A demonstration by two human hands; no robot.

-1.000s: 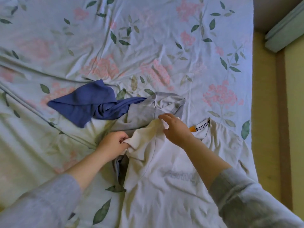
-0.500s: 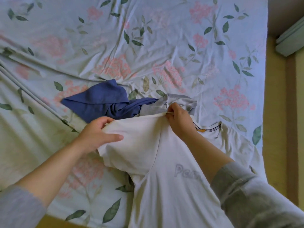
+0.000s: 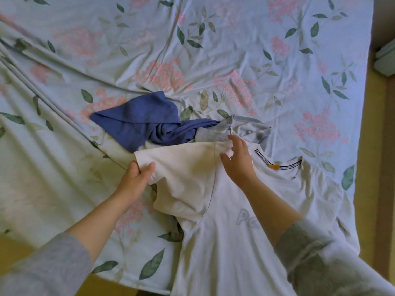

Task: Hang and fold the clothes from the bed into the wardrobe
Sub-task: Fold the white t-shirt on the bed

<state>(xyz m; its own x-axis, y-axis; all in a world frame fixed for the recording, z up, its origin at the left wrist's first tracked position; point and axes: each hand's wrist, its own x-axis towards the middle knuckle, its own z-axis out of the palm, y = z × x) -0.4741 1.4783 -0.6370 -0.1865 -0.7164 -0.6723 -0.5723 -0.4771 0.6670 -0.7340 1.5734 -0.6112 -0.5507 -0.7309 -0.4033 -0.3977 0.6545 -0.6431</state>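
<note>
While our left hand [image 3: 134,178] pinches the sleeve [image 3: 181,167] of the white T-shirt [image 3: 224,242] (near-right on the bed [image 3: 235,39]), our right hand [image 3: 239,165], fingers loose, should press the shoulder [image 3: 205,152] flat; we tug the sleeve taut.

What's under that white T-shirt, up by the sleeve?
A grey garment pokes out from beneath the sleeve, on the floral sheet. How far it extends underneath is hidden.

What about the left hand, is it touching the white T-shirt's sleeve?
Touching. The head view shows the left hand pinching the sleeve hem of the white cloth T-shirt, with the thumb lying on top of the cloth.
</note>
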